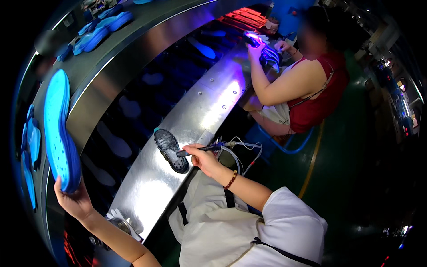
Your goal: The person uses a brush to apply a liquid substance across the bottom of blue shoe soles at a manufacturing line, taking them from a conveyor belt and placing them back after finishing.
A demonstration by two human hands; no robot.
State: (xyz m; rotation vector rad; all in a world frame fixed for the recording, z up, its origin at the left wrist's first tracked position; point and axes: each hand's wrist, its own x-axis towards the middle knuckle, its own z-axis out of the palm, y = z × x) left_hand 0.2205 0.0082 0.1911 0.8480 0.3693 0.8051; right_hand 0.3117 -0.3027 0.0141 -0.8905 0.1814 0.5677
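Note:
My left hand [74, 201] grips the lower end of a bright blue shoe sole [58, 124], holding it upright beside the raised shelf at the left. Several small holes dot the sole's lower part. Between the fingers of my right hand [205, 160] is a black pen-shaped tool [191, 152], with thin tubes near its rear end. Its tip is over or against a black sole-shaped piece [167, 141] that lies on the shiny metal bench [147, 178]; whether they touch, I cannot tell. That black piece has holes at its near end.
More blue soles [95, 35] lie on the upper shelf [151, 11], and others [32, 133] at the far left. Pale soles [113, 140] sit in the dark space under the shelf. A co-worker in red [316, 93] sits farther along the bench, hands under violet light. White gloves [122, 220] lie at the near end.

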